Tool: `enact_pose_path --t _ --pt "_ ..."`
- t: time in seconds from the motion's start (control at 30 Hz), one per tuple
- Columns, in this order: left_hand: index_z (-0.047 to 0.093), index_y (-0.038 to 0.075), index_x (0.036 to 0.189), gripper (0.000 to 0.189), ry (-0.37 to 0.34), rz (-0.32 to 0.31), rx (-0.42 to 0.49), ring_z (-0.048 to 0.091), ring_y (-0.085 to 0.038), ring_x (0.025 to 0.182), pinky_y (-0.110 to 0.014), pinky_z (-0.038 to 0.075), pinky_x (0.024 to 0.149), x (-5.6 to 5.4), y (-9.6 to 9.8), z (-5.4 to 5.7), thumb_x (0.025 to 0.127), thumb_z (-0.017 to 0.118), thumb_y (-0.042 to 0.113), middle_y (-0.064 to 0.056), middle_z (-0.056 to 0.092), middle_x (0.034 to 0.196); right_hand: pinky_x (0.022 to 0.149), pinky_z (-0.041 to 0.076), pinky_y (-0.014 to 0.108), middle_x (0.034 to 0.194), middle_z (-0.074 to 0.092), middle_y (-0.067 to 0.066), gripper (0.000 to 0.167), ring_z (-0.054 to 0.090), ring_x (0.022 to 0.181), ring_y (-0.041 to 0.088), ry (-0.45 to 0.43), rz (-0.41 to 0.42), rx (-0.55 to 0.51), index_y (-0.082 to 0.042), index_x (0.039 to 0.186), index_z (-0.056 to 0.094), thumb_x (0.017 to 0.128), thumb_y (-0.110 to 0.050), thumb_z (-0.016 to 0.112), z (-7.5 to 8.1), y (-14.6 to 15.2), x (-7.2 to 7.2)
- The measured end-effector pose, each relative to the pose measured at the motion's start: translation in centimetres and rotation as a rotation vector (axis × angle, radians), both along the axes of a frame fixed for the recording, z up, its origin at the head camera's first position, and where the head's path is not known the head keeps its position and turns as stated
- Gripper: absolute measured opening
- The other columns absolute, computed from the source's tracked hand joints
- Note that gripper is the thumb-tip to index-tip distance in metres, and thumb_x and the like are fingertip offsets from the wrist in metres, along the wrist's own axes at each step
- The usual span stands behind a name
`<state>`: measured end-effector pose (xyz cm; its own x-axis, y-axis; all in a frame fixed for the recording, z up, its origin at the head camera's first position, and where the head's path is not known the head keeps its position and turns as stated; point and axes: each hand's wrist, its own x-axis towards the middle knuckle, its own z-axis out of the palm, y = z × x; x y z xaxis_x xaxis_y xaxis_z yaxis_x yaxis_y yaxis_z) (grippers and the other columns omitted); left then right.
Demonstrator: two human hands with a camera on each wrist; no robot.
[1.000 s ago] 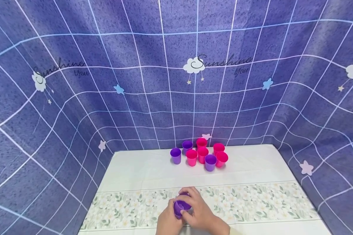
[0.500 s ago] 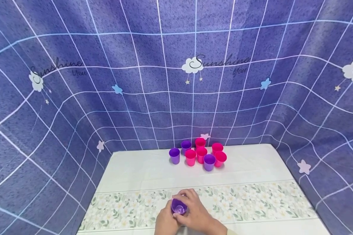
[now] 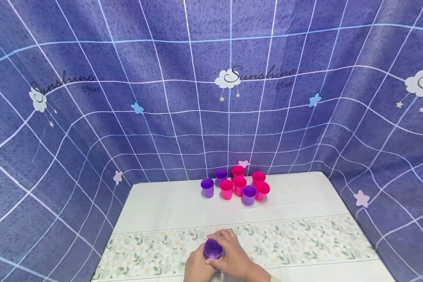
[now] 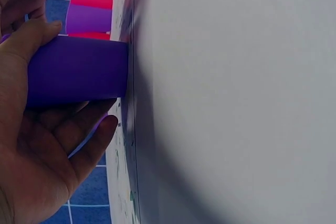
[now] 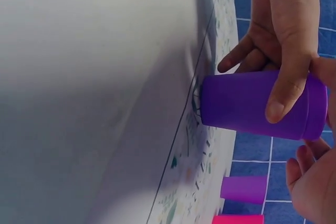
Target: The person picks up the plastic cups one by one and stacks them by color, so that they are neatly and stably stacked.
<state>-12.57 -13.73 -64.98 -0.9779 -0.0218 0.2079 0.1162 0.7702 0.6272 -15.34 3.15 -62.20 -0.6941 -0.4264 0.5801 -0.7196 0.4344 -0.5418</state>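
Observation:
Near the front of the table, both my hands hold a purple plastic cup upright with its mouth facing up. My left hand wraps the near left side, its thumb lying across the cup wall in the right wrist view. With my right hand I grip the rim from the right, thumb in front and fingers behind. A separate band at the top of the cup suggests a second purple cup nested there. The cup's base is at the cloth; whether it touches, I cannot tell.
Several pink cups and purple cups stand upright in a loose cluster at the back. A white tablecloth with a floral band covers the table. Blue grid-patterned curtain surrounds its back and sides.
One second ago two purple rims showed apart and tilted between my hands; now a single round rim faces up. The head view has shifted slightly; the back cups stay put.

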Motion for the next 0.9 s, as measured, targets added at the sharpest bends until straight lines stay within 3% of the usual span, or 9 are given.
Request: enact_pose_path --t 0.13,0.27,0.43,0.6,0.73,0.9 --pt "0.075 0.011 0.116 0.058 -0.013 0.008 0.005 0.08 -0.023 0.081 -0.039 0.065 0.075 0.0 -0.1 0.1 0.067 0.094 0.036 -0.005 0.082 0.09 0.1 0.053 0.04 0.139 0.06 -0.004 0.056 0.052 0.127 0.017 -0.075 0.017 -0.014 -0.024 0.143 0.06 0.092 -0.039 0.08 0.1 0.2 0.1" --pt "0.076 0.014 0.115 0.058 -0.021 0.02 0.022 0.079 -0.017 0.079 -0.036 0.064 0.075 0.1 0.1 0.1 0.067 0.095 0.042 -0.001 0.083 0.09 0.109 0.047 0.053 0.146 0.056 -0.002 0.048 0.051 0.136 0.022 -0.068 -0.085 -0.022 -0.025 0.143 0.059 0.097 -0.029 0.073 0.3 0.7 -0.8" --pt "0.075 0.013 0.115 0.058 -0.018 0.025 0.034 0.079 -0.017 0.082 -0.039 0.065 0.079 0.1 0.3 0.0 0.071 0.094 0.046 0.0 0.083 0.092 0.118 0.031 0.07 0.149 0.057 0.009 0.049 0.051 0.141 0.033 0.071 -0.254 -0.001 -0.019 0.14 0.062 0.093 -0.024 0.072 0.6 1.9 -3.6" --pt "0.074 0.013 0.114 0.058 -0.023 0.024 0.014 0.078 -0.018 0.082 -0.04 0.065 0.08 0.1 0.5 -0.1 0.071 0.094 0.047 -0.001 0.082 0.091 0.119 0.03 0.076 0.152 0.057 0.02 0.055 0.05 0.144 0.044 0.132 -0.388 0.046 -0.006 0.14 0.062 0.089 -0.024 0.073 1.2 3.4 -6.9" --pt "0.074 0.013 0.114 0.058 -0.043 0.028 0.012 0.078 -0.017 0.083 -0.039 0.065 0.081 0.0 0.5 0.1 0.071 0.094 0.047 0.0 0.082 0.092 0.123 0.026 0.074 0.158 0.052 0.023 0.062 0.044 0.15 0.047 0.081 -0.486 0.126 -0.002 0.147 0.057 0.09 -0.023 0.072 1.5 4.5 -9.2" --pt "0.073 0.013 0.114 0.059 -0.06 0.031 0.011 0.079 -0.019 0.084 -0.04 0.065 0.082 0.0 0.6 0.4 0.071 0.094 0.046 -0.002 0.082 0.092 0.13 0.016 0.07 0.167 0.042 0.022 0.069 0.031 0.16 0.042 -0.056 -0.59 0.316 -0.001 0.157 0.046 0.095 -0.025 0.065 1.4 5.8 -11.8"
